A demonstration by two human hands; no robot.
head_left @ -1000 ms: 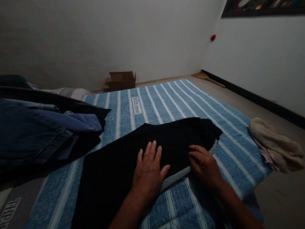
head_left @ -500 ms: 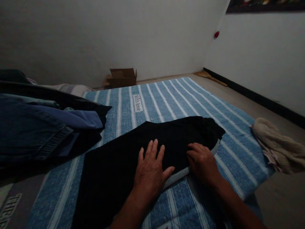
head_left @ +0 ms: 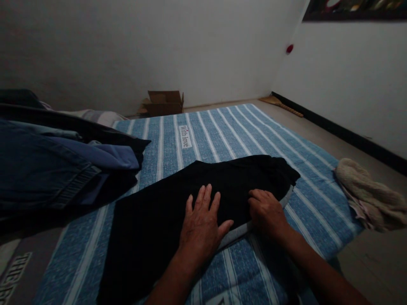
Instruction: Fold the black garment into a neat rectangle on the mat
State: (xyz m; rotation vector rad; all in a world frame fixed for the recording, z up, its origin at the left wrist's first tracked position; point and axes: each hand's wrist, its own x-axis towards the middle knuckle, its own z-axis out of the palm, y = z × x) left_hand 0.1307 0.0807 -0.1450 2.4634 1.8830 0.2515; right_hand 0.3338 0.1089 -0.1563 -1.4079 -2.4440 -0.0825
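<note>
Both hands, left [head_left: 201, 224] and right [head_left: 266, 212], press flat (fingers spread) on black garment [head_left: 190, 199] atop striped blanket [head_left: 222, 135]

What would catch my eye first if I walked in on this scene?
Probably the two hands in the middle: the left hand lies flat on a black garment, the right hand at its grey-lined edge. The garment is spread on a blue striped sheet. A heap of dark blue clothes sits to the left, and a cardboard box stands by the far wall.

Home bedroom — striped bedsheet [head_left: 222, 131], clothes pile [head_left: 57, 169]
</note>
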